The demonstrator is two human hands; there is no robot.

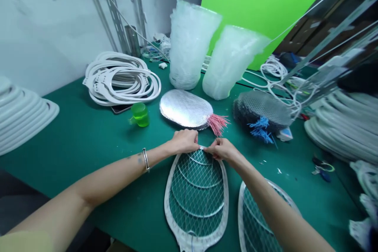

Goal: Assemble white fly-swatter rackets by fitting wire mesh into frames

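Note:
A white oval racket frame [196, 197] with a wire mesh lies flat on the green table in front of me. My left hand [184, 141] and my right hand [222, 149] meet at its far rim. Both pinch a small white piece on that rim between thumb and fingers. A metal bangle sits on my left wrist. A second meshed frame [251, 220] lies to the right, partly under my right forearm.
Behind the hands lie a silver mesh stack with pink wires [186, 108] and a dark mesh stack with blue wires [261, 113]. Two tall stacks of clear plastic [190, 43] stand at the back. Empty white frames [121, 78] pile at left; a green cup [139, 114] stands nearby.

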